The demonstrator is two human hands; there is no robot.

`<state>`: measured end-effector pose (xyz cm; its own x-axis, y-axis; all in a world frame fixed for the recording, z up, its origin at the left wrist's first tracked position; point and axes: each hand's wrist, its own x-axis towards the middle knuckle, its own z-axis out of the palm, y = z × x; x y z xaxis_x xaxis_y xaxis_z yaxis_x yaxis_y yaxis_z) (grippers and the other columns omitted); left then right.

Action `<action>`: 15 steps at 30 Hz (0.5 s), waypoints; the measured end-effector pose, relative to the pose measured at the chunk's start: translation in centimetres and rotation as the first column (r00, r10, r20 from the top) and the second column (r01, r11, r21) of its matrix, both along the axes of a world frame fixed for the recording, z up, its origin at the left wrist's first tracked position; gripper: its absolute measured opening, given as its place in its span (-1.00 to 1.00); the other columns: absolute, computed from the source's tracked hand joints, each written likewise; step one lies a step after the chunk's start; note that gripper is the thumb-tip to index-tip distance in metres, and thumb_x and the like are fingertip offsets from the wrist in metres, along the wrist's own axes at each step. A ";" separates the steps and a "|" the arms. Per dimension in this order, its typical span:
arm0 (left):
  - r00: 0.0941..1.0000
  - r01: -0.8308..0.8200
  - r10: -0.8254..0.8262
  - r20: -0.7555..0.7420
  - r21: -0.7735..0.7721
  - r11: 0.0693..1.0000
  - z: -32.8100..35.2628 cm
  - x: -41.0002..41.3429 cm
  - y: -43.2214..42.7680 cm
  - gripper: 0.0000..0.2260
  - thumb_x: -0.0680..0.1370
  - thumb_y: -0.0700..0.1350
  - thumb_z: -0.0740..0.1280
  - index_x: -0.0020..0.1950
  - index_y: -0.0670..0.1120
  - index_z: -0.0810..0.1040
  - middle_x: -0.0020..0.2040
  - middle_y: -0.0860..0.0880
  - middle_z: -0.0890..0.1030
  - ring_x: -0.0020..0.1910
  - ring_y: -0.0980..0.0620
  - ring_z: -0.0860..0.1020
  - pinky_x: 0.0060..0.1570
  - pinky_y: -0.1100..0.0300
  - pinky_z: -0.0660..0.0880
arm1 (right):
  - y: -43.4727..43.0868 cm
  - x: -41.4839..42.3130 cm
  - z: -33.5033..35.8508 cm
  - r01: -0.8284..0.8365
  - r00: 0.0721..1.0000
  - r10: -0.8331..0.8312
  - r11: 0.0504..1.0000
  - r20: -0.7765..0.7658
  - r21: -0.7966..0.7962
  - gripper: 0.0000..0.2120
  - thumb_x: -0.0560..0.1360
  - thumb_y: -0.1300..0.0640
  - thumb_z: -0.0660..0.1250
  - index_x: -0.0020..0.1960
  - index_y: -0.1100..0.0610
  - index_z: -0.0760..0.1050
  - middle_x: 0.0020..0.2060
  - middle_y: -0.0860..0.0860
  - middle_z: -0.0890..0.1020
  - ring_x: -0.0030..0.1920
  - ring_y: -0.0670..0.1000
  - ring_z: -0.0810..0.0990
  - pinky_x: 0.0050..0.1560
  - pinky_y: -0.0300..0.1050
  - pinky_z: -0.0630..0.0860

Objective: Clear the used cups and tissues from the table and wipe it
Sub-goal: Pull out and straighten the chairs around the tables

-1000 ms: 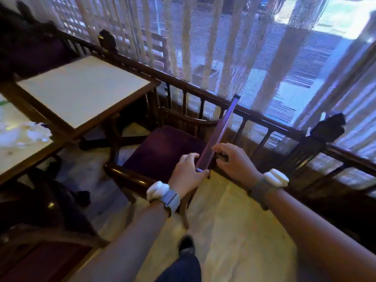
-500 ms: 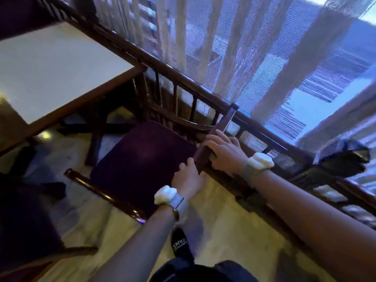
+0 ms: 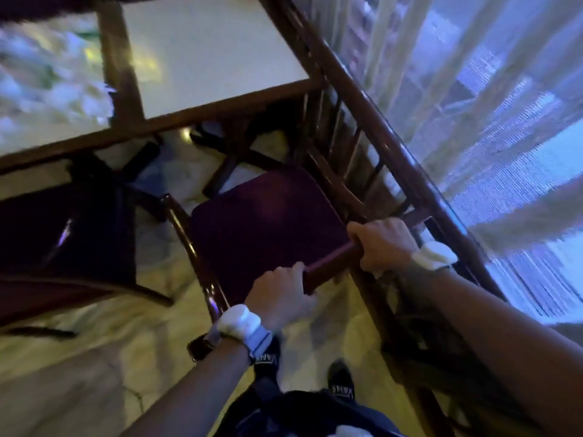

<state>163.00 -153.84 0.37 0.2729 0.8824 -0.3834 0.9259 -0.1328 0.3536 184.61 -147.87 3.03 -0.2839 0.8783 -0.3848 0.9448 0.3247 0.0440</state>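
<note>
A dark wooden chair (image 3: 262, 222) with a maroon seat stands below me, beside a wooden railing. My left hand (image 3: 280, 298) grips the near end of the chair's top back rail (image 3: 331, 263). My right hand (image 3: 381, 247) grips the same rail further right. A white-topped table (image 3: 202, 52) with a wooden frame lies at the upper middle. Blurred white tissues (image 3: 53, 86) lie on the adjoining table at the upper left; no cups can be made out.
A wooden railing (image 3: 372, 121) with sheer curtains (image 3: 473, 89) behind it runs along the right. Another dark chair (image 3: 63, 234) sits at the left under the table edge. Pale marble floor (image 3: 94, 357) lies below, with my shoes (image 3: 340, 380) near the bottom.
Both hands kept their grip on the chair's back rail while the view tilted downward. The chair now sits closer to the table, with the seat directly below me.
</note>
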 end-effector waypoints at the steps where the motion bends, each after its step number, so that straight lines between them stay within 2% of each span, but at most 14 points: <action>1: 1.000 0.015 -0.014 -0.022 0.038 0.999 0.0 -0.1 0.2 -0.60 0.40 0.28 0.18 0.11 0.09 0.47 -0.13 0.02 0.62 -0.13 -0.08 0.60 -0.13 0.04 0.55 | 0.1 0.1 -0.1 0.000 1.000 0.000 1.000 0.002 -0.011 -0.58 0.21 -0.12 0.45 -0.06 -0.04 0.33 -0.20 -0.06 0.59 -0.13 0.06 0.61 -0.21 -0.11 0.33; 5: 0.990 -0.068 0.088 -0.114 0.166 0.984 -0.4 0.5 -0.6 -0.46 0.30 0.39 0.04 -0.01 0.04 0.51 -0.18 0.02 0.62 -0.17 -0.09 0.60 -0.15 0.03 0.56 | 0.9 0.8 -1.1 -0.099 0.995 0.099 0.995 -0.030 -0.004 -0.68 0.26 -0.08 0.38 -0.05 -0.06 0.37 -0.20 -0.05 0.60 -0.15 0.08 0.60 -0.22 -0.10 0.38; 8: 0.979 -0.074 0.110 -0.172 0.206 0.976 -0.5 0.5 -0.6 -0.55 0.33 0.35 0.16 -0.07 0.01 0.51 -0.22 0.00 0.59 -0.20 -0.10 0.60 -0.20 0.05 0.54 | 0.5 0.9 -1.7 -0.100 0.994 0.103 0.992 -0.046 0.078 -0.73 0.31 -0.08 0.33 -0.02 -0.06 0.43 -0.17 -0.01 0.62 -0.11 0.11 0.63 -0.21 -0.08 0.43; 11: 0.979 -0.074 0.110 -0.173 0.203 0.976 -0.4 0.3 -0.5 -0.59 0.35 0.32 0.21 -0.06 0.04 0.53 -0.22 0.02 0.61 -0.20 -0.07 0.60 -0.21 0.10 0.50 | 0.5 1.0 -2.1 -0.133 0.990 0.138 0.979 -0.022 0.153 -0.73 0.34 -0.10 0.32 0.00 -0.04 0.46 -0.16 0.00 0.63 -0.11 0.10 0.63 -0.25 -0.11 0.35; 15: 0.983 -0.133 0.154 -0.100 0.184 0.974 0.0 -0.2 0.0 -0.62 0.33 0.32 0.29 -0.08 0.07 0.57 -0.28 0.06 0.63 -0.23 0.02 0.62 -0.16 0.14 0.55 | 0.8 0.9 -1.7 -0.155 0.987 0.158 0.981 -0.018 0.119 -0.73 0.36 -0.07 0.31 0.03 -0.02 0.46 -0.19 -0.03 0.61 -0.17 0.05 0.61 -0.25 -0.13 0.39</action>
